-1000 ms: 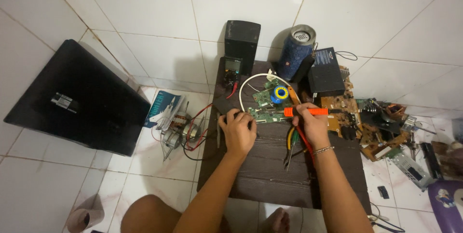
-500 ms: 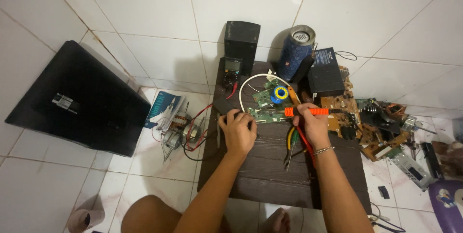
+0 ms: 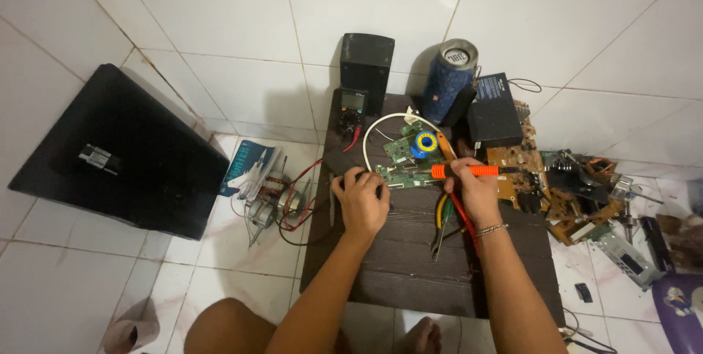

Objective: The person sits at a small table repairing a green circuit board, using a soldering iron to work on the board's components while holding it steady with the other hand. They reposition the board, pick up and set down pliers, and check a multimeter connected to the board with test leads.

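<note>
Black flat panel (image 3: 117, 153) leaning far left; black speaker box (image 3: 367, 61) and blue cylindrical speaker (image 3: 448, 79) far, against wall; brown circuit-board heap (image 3: 567, 193) right; transformer (image 3: 269, 204) left of tabletop (image 3: 410, 266).

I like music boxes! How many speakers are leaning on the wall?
2. A black speaker stands at the low table's far edge, behind the meter. A blue round speaker leans just right of it. More may hide in the pile of boards.

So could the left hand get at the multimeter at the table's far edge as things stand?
Probably yes: the left hand rests on the circuit board's end, and only bare table and test leads lie before the multimeter.
</note>
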